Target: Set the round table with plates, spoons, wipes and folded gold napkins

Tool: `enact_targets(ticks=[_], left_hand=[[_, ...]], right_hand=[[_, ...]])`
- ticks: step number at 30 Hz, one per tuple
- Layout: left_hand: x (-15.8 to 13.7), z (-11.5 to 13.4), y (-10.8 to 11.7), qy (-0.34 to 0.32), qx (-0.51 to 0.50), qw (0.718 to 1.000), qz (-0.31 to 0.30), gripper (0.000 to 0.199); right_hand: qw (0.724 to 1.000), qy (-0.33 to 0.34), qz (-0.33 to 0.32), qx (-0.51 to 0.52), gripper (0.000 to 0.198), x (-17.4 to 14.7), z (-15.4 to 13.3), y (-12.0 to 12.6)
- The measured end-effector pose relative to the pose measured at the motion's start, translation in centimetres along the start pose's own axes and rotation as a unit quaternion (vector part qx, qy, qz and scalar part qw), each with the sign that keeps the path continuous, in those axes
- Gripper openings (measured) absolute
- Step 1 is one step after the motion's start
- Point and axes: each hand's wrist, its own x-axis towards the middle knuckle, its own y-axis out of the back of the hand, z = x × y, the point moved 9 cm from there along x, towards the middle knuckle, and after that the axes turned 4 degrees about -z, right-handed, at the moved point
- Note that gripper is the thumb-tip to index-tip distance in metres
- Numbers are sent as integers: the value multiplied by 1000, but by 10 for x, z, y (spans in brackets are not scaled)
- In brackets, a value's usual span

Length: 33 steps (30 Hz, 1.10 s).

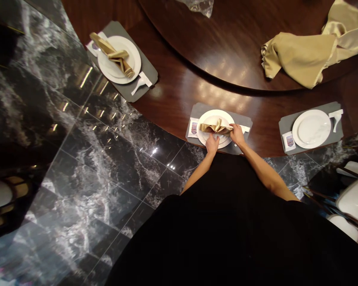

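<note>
A folded gold napkin (pixel 216 128) lies across the white plates (pixel 203 117) in front of me, its middle fold standing up. My right hand (pixel 236 135) pinches the napkin's right end between thumb and fingers. From below, my left hand (pixel 212 144) reaches over the plate rim. Its fingertips meet the napkin's lower edge, and the thumb stands apart from them. Beneath the plates is a grey placemat (pixel 194 110). A white packet with a printed mark (pixel 193 128) lies left of the plates, and a white spoon (pixel 245 129) to the right, partly behind my right hand.
Another setting at the left has a folded napkin (pixel 115 55) on its plates. At the right, a plate (pixel 312 129) sits on a placemat. Loose gold cloths (pixel 304 55) and clear plastic (pixel 201 6) lie on the raised round turntable (pixel 214 51). White chairs (pixel 356 198) stand at the lower right.
</note>
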Motion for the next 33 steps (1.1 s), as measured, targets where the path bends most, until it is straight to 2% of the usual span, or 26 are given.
enact_targets(ticks=[3, 5, 7, 11, 15, 20, 23, 26, 30, 33], left_hand=[[-14, -35, 25, 46, -3, 998, 33, 31], [-17, -58, 43, 86, -12, 994, 65, 29], [-13, -71, 50, 98, -26, 992, 70, 30], [3, -71, 38, 85, -48, 995, 15, 31], [9, -69, 27, 102, -48, 994, 6, 33], [3, -70, 29, 102, -49, 994, -10, 38], [-5, -69, 42, 115, -9, 993, 5, 41], [-16, -57, 56, 92, 7, 995, 46, 37], [-34, -14, 53, 1, -37, 997, 63, 31], [-50, 27, 33, -55, -69, 995, 46, 34]], right_hand=[[1000, -18, -12, 16, 59, 1, 13, 0], [998, -46, 1, 42, 60, 1, 26, 4], [996, -63, 10, 63, 59, -1, 37, 7], [996, -51, 6, 75, 55, -1, 43, 7], [994, -60, 12, 89, 49, -1, 46, 8], [990, -66, 50, 114, 42, -5, 50, 30], [980, -93, 69, 159, 37, -11, 61, 59], [965, -134, 102, 199, 30, -17, 86, 103], [937, -203, 183, 219, 24, -29, 146, 181], [909, -236, 226, 257, 21, -33, 206, 240]])
